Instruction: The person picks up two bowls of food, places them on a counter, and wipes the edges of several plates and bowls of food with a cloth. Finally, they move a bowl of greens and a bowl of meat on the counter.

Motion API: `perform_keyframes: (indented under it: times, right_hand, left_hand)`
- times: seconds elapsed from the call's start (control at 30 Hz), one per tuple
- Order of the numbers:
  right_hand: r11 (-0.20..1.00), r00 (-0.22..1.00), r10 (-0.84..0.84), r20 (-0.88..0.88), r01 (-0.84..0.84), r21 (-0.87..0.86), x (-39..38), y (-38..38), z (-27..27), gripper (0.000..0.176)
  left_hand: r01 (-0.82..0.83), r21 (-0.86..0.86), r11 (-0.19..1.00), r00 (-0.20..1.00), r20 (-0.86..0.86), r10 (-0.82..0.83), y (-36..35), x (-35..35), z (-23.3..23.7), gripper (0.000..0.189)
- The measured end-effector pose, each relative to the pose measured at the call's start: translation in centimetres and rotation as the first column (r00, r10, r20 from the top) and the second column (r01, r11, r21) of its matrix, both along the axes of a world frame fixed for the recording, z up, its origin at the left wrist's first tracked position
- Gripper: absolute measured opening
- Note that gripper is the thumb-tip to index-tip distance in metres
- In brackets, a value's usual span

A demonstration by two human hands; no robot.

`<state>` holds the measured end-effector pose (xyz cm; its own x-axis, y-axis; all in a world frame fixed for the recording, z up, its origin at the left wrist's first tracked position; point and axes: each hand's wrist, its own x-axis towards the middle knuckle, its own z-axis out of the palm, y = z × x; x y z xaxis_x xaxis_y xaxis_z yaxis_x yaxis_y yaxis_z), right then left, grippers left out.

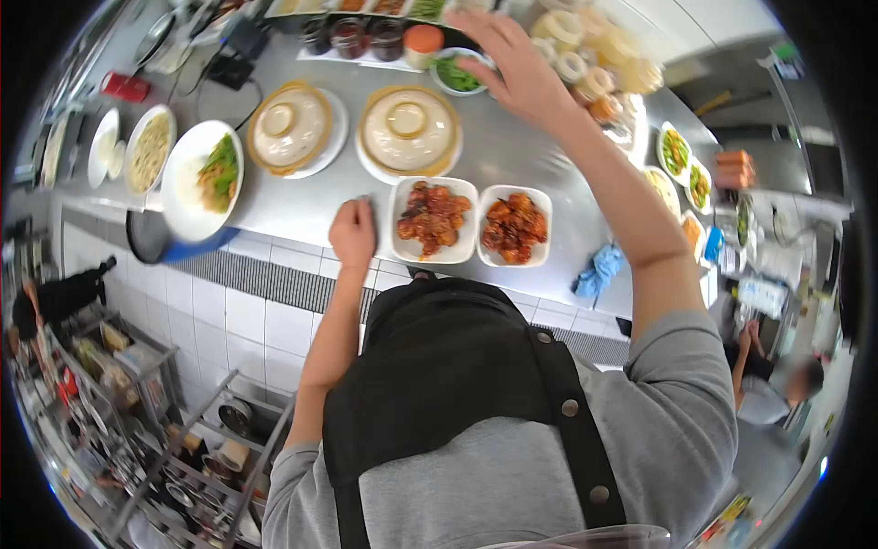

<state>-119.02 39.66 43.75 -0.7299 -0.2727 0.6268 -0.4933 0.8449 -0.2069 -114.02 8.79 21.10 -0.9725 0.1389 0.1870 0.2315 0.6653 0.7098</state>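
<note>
My right hand (514, 75) reaches over the back of the steel counter with its fingers apart, nothing held. Just below its fingers is a bowl of chopped green herbs (457, 71), partly covered by the hand. My left hand (354, 233) is curled into a fist at the counter's front edge, with nothing showing in it. Beside it stands a square white bowl of glazed, reddish-brown fried pieces (433, 220). A second, similar white bowl of glazed pieces (515, 227) sits to its right.
Two lidded clay pots (409, 130) (291, 130) stand on plates behind. A plate of rice and vegetables (203, 178) is at left. Squeeze bottles (594, 55) and dark jars (348, 38) line the back. A blue cloth (599, 271) lies at the front edge. Another person (773, 393) is at right.
</note>
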Motion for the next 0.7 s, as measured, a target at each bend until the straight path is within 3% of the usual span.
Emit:
perform_keyframes:
  times: [0.03,0.1,0.17,0.23,0.27,0.3,0.37,0.47,0.57,0.7]
  right_hand:
    - [0.999,0.994,-0.034,0.105,0.033,0.017,4.2,2.2,-1.2,0.046]
    - [0.967,0.936,-0.205,0.286,0.240,-0.091,12.7,5.1,-4.0,0.052]
    - [0.754,0.675,-0.369,0.638,0.620,-0.219,21.1,5.6,-7.8,0.052]
    - [0.606,0.399,-0.319,0.860,0.783,-0.138,27.6,5.1,-12.8,0.052]
    - [0.496,0.356,-0.127,0.926,0.831,-0.251,29.4,3.9,-13.5,0.051]
    - [0.360,0.330,0.080,0.940,0.870,-0.336,30.3,2.4,-14.1,0.050]
    - [0.042,0.460,0.265,0.848,0.873,-0.486,31.1,0.1,-16.1,0.043]
    - [-0.269,0.599,0.339,0.726,0.801,-0.535,30.4,-0.5,-18.0,0.038]
    - [-0.144,0.594,0.272,0.757,0.803,-0.578,30.2,0.8,-19.1,0.034]
    - [-0.090,0.560,0.216,0.800,0.827,-0.555,31.2,5.4,-18.9,0.031]
  left_hand:
    - [-0.006,0.091,0.996,0.996,0.091,-0.002,-0.1,-0.2,-0.1,0.033]
    - [-0.039,0.295,0.955,0.881,0.461,-0.107,-0.7,-0.9,0.4,0.035]
    - [0.022,0.466,0.884,0.657,0.660,-0.364,-1.4,-0.7,2.3,0.027]
    - [0.008,0.485,0.875,0.546,0.731,-0.410,-0.8,1.2,5.4,0.034]
    - [-0.001,0.489,0.872,0.487,0.762,-0.427,-0.4,2.2,6.4,0.042]
    - [-0.039,0.498,0.867,0.484,0.768,-0.420,0.0,3.0,6.6,0.047]
    - [-0.117,0.506,0.854,0.480,0.782,-0.398,0.3,4.3,6.5,0.057]
    - [-0.131,0.490,0.862,0.517,0.776,-0.363,1.2,5.7,7.0,0.060]
    - [-0.177,0.511,0.841,0.525,0.772,-0.359,1.3,7.3,6.6,0.062]
    - [-0.221,0.527,0.821,0.566,0.755,-0.332,4.3,10.1,6.9,0.063]
